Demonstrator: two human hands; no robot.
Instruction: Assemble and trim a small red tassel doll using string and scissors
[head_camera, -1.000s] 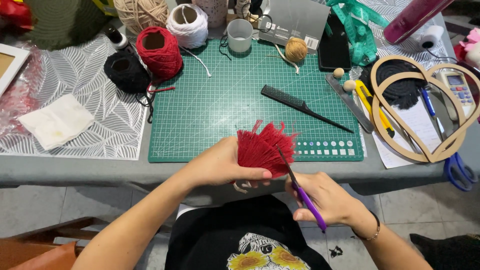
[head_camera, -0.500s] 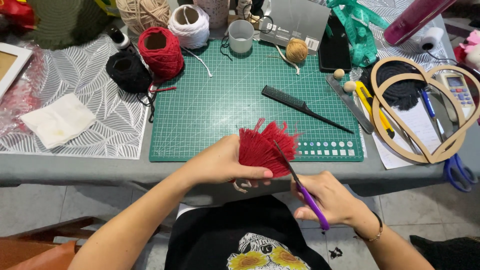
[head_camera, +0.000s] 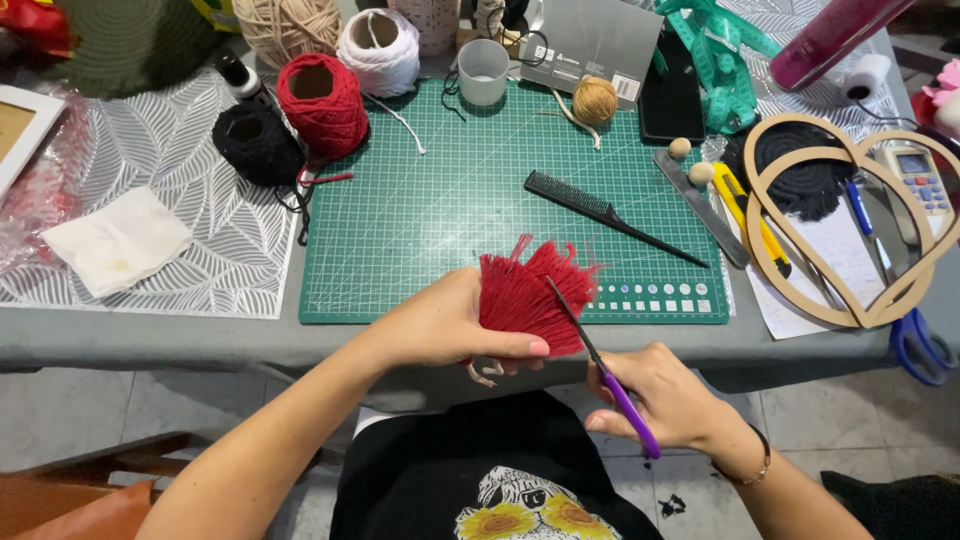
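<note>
A: What are the hands doing?

B: Left hand (head_camera: 440, 325) is closed round a red yarn tassel (head_camera: 528, 298), thumb pressed along its lower edge, fringe fanning up & to the right. It's held in the air at the near edge of the green cutting mat (head_camera: 450, 215), just over the table edge. Right hand (head_camera: 668, 395) grips purple-handled scissors (head_camera: 600, 368), fingers wrapped round the handles; the dark blades lie across the fringe. Can't tell how far the blades are parted.

A: What's round them?

B: On the mat: black tail comb (head_camera: 612, 215), lying diagonally, grey cup (head_camera: 483, 72), small tan yarn ball (head_camera: 594, 100). Upper left: red yarn ball (head_camera: 322, 105), black yarn ball (head_camera: 256, 143) beside it, white one (head_camera: 380, 50) behind. Far left: white folded cloth (head_camera: 115, 240) on a leaf-print placemat. Right: wooden heart frame (head_camera: 850, 215), w/ blue scissors (head_camera: 922, 345) near the table edge.
</note>
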